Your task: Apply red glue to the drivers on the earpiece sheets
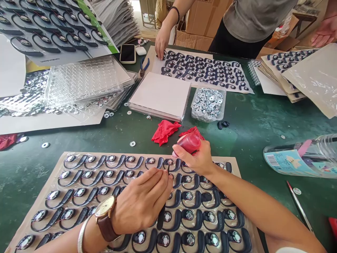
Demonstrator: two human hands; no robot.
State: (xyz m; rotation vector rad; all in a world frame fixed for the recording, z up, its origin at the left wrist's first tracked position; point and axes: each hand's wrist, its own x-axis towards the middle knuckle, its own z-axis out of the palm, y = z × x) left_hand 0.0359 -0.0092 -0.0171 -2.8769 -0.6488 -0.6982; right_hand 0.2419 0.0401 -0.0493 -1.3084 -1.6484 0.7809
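Observation:
My left hand (144, 200), with a watch on its wrist, is closed around dark tweezers (160, 218). Their tip points away from me, at a round speaker in the back row. My right hand (198, 160) grips a small red squeeze bottle (191, 142), tilted over that same row; its nozzle is hidden by my fingers. Beneath both hands lies a brown board (59, 164) covered with film. On it sit rows of black ear-hook earphone parts (188, 218), many with a silver round speaker and thin red wires.
Red cloths (164, 132) lie beyond the board, near a tub of metal washers (207, 103) and a white-topped tray stack (160, 93). A clear jar (297, 158) lies at right, by a thin pen-like tool (300, 207). Opposite, a co-worker's hand (162, 42) touches another earphone sheet (202, 70).

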